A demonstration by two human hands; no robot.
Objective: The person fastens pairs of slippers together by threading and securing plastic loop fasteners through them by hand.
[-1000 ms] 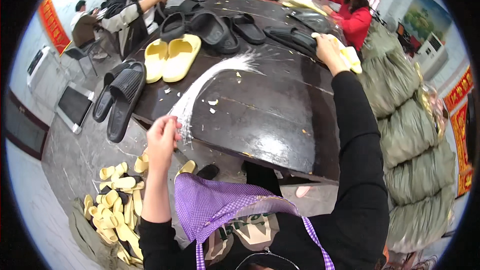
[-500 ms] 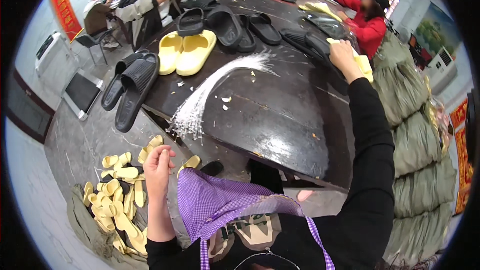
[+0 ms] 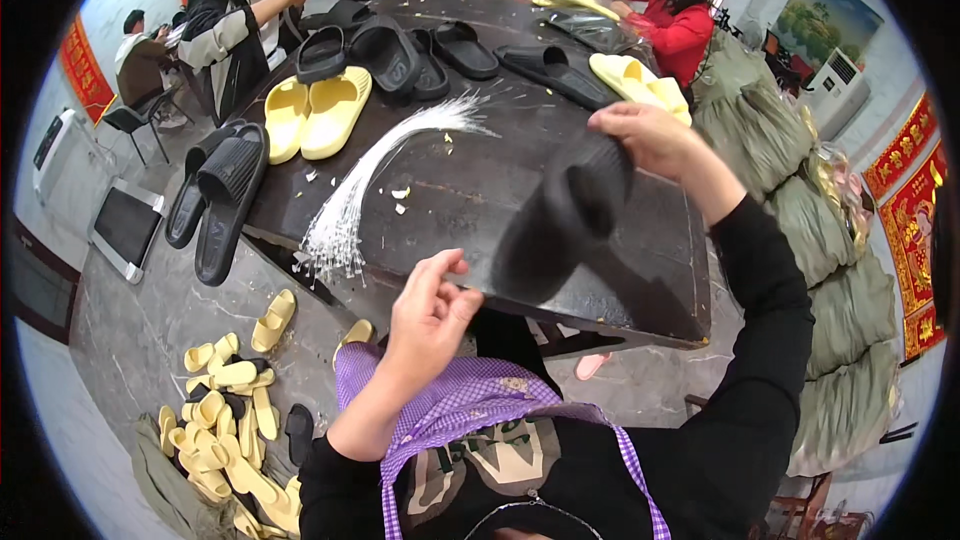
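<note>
Far left: person seated on a chair (image 3: 135, 120) by the wall. Below that, on the floor, slipper pile (image 3: 225, 440), mostly yellow with a few black, partly on a grey-green cloth (image 3: 165, 470). Dark table (image 3: 520, 155) fills the middle. On its left corner, ribbed black pair (image 3: 225, 190), toe ends overhanging the edge. Person in the grey-and-black jacket (image 3: 215, 30) sits past that, hands up. Next right, yellow pair (image 3: 320, 115) side by side on the tabletop, then a cluster of black slippers (image 3: 385, 55) just behind and right of it. White strand bundle (image 3: 350, 185) lies curved in front, lower end fanned out at the near edge. Small pale scraps (image 3: 400, 202) just right of it. Left hand (image 3: 430, 315) is at the near edge: fingers half curled, thumb apart, nothing seen in it. Held black slipper (image 3: 550, 230) is over the near right part of the table, tilted and motion-blurred, low end next to the left fingertips; can't tell if they touch. Right hand (image 3: 652, 140) grips its upper end. Yellow slippers (image 3: 640, 85) just behind that hand. Person in red (image 3: 680, 35) beyond. Far right: stacked grey-green sacks (image 3: 800, 240).
</note>
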